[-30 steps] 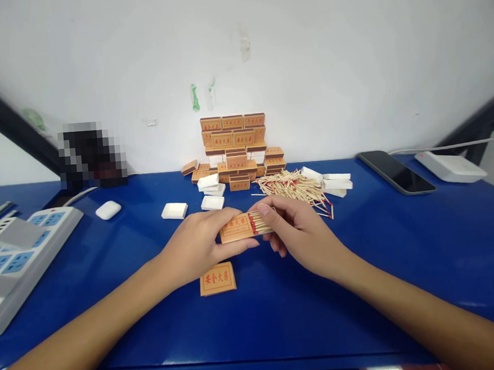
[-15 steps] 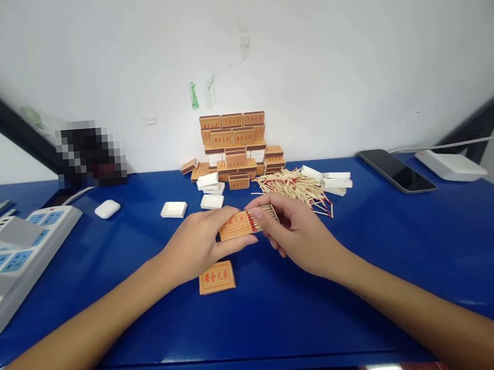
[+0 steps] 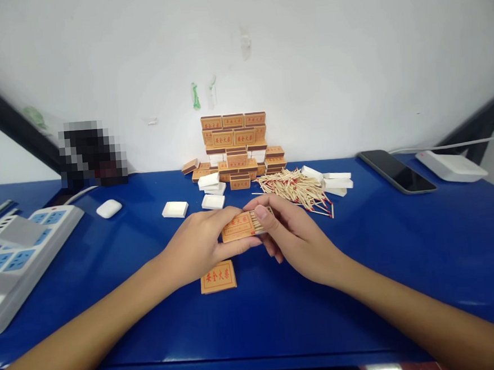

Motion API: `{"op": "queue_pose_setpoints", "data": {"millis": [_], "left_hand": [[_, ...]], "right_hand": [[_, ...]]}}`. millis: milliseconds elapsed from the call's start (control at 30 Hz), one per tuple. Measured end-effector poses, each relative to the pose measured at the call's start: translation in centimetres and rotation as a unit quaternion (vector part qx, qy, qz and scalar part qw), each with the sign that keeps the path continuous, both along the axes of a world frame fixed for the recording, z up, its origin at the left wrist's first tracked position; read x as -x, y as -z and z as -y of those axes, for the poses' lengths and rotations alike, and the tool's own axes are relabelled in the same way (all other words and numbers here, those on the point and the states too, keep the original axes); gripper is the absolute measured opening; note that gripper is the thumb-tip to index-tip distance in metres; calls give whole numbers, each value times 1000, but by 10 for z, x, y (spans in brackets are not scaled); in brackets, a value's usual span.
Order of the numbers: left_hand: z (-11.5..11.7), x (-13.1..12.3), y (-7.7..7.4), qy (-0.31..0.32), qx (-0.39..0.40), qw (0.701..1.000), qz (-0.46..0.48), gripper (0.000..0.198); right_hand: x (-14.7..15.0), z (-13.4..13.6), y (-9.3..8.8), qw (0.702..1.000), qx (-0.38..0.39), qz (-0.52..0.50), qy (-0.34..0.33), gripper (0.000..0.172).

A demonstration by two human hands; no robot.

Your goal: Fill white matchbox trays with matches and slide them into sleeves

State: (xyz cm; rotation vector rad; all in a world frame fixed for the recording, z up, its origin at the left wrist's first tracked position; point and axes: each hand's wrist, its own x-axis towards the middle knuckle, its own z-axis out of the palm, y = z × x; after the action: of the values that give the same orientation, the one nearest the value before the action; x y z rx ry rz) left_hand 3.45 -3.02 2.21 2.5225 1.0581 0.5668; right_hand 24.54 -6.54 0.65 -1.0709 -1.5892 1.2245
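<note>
My left hand (image 3: 198,245) grips the orange sleeve of a matchbox (image 3: 238,228) between thumb and fingers. From the sleeve's right end juts the inner tray, filled with matches (image 3: 257,221). My right hand (image 3: 290,232) is closed on that tray end, its thumb over the matches and its fingers around the far side. Below my left hand, flat orange matchbox sleeves (image 3: 218,277) lie stacked on the blue table (image 3: 281,318). Beyond my right hand is a loose heap of red-tipped matches (image 3: 293,187).
Orange matchboxes (image 3: 234,138) are piled against the wall. White trays (image 3: 175,209) lie left of the heap, and other white trays (image 3: 337,180) beside it. A phone (image 3: 396,172) and a white device (image 3: 451,165) are at right; a power strip (image 3: 27,251) and earbud case (image 3: 109,209) at left.
The match-filled tray has slid further into the sleeve, so less of it shows. My right hand has moved slightly left toward my left hand.
</note>
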Motion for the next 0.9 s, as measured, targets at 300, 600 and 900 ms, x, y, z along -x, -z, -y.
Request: {"op": "queue_pose_setpoints", "data": {"millis": [300, 600, 900], "left_hand": [[-7, 5, 1, -27, 6, 999, -21, 44], [-9, 8, 4, -21, -21, 999, -32, 45], [-11, 9, 6, -8, -43, 998, -40, 46]], "right_hand": [[-10, -4, -3, 974, -185, 123, 48, 21], [-14, -8, -3, 932, -298, 204, 22, 4], [-14, -10, -3, 936, -299, 186, 2, 5]]}}
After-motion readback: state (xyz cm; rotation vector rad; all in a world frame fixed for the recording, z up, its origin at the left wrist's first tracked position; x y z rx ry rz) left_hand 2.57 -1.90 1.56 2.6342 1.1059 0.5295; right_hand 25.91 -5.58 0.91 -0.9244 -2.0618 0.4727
